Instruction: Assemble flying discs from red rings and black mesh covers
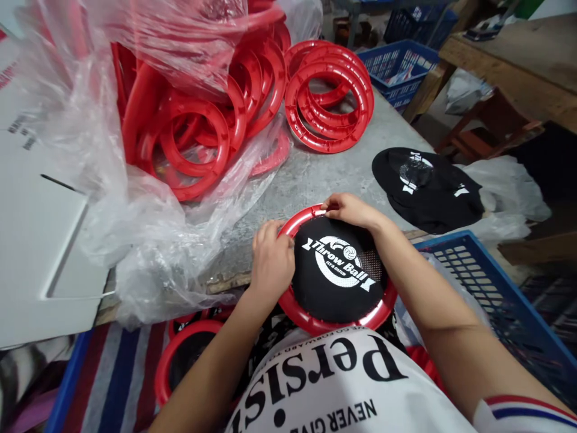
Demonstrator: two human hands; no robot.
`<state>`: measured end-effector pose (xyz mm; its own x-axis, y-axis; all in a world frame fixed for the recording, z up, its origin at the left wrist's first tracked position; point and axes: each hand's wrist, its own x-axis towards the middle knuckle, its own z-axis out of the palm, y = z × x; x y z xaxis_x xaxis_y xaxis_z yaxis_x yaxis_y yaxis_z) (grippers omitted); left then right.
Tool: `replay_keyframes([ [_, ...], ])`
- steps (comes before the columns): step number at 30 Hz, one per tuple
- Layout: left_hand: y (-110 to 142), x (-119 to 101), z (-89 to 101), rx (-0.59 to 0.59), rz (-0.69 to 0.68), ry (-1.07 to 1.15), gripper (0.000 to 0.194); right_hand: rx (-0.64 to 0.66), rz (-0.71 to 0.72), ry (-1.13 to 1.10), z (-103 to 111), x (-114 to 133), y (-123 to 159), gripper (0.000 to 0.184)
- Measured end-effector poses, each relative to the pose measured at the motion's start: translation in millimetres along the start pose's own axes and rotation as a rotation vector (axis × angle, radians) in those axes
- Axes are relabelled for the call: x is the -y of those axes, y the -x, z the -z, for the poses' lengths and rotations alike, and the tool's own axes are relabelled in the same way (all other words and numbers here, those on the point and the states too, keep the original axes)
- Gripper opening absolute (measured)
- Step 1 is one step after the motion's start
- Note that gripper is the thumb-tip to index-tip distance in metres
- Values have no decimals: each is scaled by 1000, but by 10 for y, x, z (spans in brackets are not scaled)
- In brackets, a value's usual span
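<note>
A round throw-ball disc (336, 307) leans against my front at the table's edge, with a red plastic rim and a black fabric centre printed "Throw Ball" in white. My left hand (273, 258) is closed around the rim at its upper left, the thumb hidden or partly behind the fingers. My right hand (347, 208) has its fingers bent and pressed together on the far top of the rim, where the fabric edge meets the red plastic. Whether a small piece lies under those fingertips, I cannot tell.
Loose red rings (331, 144) stand stacked on the grey table (315, 180). More rings spill from a clear plastic bag (153, 228) at left, beside a white carton (31, 240). Black printed fabric circles (424, 207) lie at right, above a blue crate (500, 313). A finished-looking disc (164, 367) sits lower left.
</note>
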<state>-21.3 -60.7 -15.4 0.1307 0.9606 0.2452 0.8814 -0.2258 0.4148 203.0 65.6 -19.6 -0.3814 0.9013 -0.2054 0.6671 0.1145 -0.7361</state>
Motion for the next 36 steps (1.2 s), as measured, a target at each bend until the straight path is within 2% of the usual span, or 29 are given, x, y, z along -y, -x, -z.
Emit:
replay_keyframes([
  [3, 58, -10, -40, 51, -58, -191, 26, -140, -4, -1, 67, 5, 39, 20],
  [5, 14, 3, -100, 44, -35, -239, 35, -240, 36, 17, 27, 2, 99, 22],
  [8, -97, 29, -145, 28, 5, -236, 40, -371, 87, 63, -130, -48, 254, 22],
  [14, -234, -1, -109, 118, -60, -141, 26, -506, 101, 56, -411, -210, 596, 24],
  [19, -307, -83, -111, 88, 1, -17, 11, -509, 125, 8, -450, -204, 674, 22],
  [23, -349, -134, -107, 48, 94, 50, 10, -462, 124, 25, -400, -114, 643, 15],
  [27, -431, -157, -124, 34, 41, 54, 31, -385, 110, 101, -354, 11, 597, 12],
  [30, -519, -171, -148, 67, -26, 71, 21, -352, 116, 116, -352, 77, 575, 13],
  [32, -562, -185, -160, 79, -10, 92, 13, -349, 111, 106, -357, 99, 565, 11],
  [36, -578, -228, -167, 80, 63, 124, 12, -335, 136, 97, -338, 133, 538, 7],
])
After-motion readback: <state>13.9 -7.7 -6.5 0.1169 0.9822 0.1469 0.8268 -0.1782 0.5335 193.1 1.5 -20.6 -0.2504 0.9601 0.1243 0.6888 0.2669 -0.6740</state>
